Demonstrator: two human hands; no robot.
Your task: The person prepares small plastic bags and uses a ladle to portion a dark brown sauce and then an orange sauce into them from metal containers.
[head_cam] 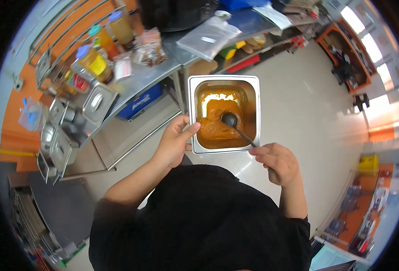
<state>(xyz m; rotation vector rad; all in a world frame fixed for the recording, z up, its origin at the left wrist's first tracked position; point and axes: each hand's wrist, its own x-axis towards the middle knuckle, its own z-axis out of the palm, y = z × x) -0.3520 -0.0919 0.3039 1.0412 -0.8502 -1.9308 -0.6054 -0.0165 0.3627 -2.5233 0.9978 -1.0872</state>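
A square stainless-steel food pan [225, 151] is held up in front of my body. My left hand [173, 140] grips its left wall near the lower corner, with the thumb over the rim. Thick orange-brown sauce [216, 130] covers part of the bottom, and bare metal shines through toward the far side. My right hand [277, 162] pinches the handle of a dark spoon or small ladle [230, 120] at the pan's near right corner. The round head of that utensil rests in the sauce, so its underside is hidden.
A steel worktable [145, 73] on the left bears capped sauce bottles [96, 64], a lidded steel pan [99, 101] and clear plastic bags [208, 37]. Beneath it sits a blue crate [140, 101]. Tiled floor [297, 101] extends right toward an orange shelf unit [346, 57].
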